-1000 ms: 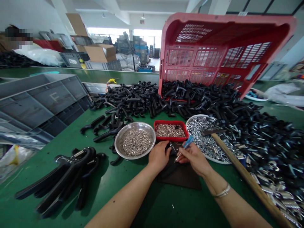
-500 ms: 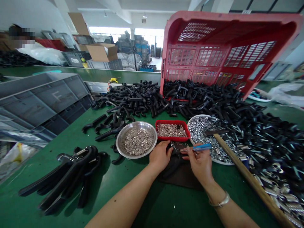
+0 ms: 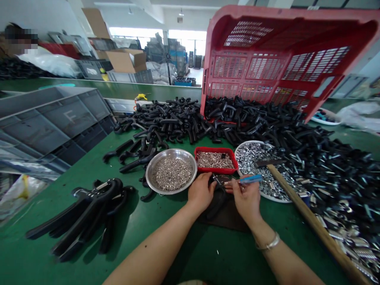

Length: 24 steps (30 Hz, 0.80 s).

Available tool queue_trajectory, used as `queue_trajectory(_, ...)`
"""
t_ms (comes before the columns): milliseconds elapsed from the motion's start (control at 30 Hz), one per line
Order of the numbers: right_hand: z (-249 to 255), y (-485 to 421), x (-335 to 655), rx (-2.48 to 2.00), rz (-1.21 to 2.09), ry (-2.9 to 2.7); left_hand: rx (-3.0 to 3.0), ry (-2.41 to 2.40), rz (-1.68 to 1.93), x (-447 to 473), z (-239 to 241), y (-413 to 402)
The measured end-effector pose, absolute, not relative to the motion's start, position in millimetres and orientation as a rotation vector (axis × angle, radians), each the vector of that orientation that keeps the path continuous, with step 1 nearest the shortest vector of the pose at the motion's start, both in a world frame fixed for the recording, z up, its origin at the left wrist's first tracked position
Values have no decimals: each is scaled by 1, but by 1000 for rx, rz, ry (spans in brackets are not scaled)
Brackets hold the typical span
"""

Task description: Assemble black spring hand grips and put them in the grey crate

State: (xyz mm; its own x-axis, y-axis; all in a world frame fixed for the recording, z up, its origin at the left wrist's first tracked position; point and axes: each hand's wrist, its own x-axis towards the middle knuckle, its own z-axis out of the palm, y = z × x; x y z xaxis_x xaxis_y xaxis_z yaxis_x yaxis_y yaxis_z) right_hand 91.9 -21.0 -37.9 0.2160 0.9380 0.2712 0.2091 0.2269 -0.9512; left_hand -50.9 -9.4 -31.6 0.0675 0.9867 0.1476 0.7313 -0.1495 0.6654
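My left hand [image 3: 201,191] is closed on a black plastic part [image 3: 219,186] that rests on a dark mat [image 3: 228,215] in front of me. My right hand [image 3: 247,197] grips a small tool with a blue handle [image 3: 251,179], held level, its metal tip pointing left at the metal fitting on the black part. Just beyond my hands stand a round steel bowl of small metal pieces [image 3: 171,172], a red tray of metal pins [image 3: 215,160] and a white plate of shiny metal parts [image 3: 261,168].
A tipped red crate [image 3: 276,59] spills a big pile of black plastic parts [image 3: 267,122] across the green table [image 3: 74,186]. A hammer [image 3: 305,213] lies on the right. Assembled black handles [image 3: 89,213] lie left; grey bins [image 3: 50,122] stand beyond. A person sits far left.
My right hand turned the blue-handled tool from upright and slanted to level, pointing left at the part. The left hand stayed on the black part.
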Motion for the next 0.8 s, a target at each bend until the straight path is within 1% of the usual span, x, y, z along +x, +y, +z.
queue_trajectory(100,-34,-11,98,-1196,1029,-1070,1931,1711,826,-50,-32,-9)
queue_trajectory(233,-28,-6,104,-1178,1279,-1091,1966,1680,858,-51,-35,-8)
queue_trajectory(333,-27,-9,101,-1179,1346,-1127,1972,1667,860,-52,-36,-7)
queue_trajectory(400,-28,-12,99,-1173,1254,-1102,1957,1679,847,-53,-36,-7)
queue_trajectory(533,-34,-15,100,-1196,961,-1099,1947,1698,803,-53,-33,-8)
queue_trajectory(667,-32,-14,101,-1281,817,-1363,1967,1719,764,-52,-29,-9)
queue_trajectory(800,-17,-14,91,-1351,471,-1704,1990,1740,737,-51,-27,-11)
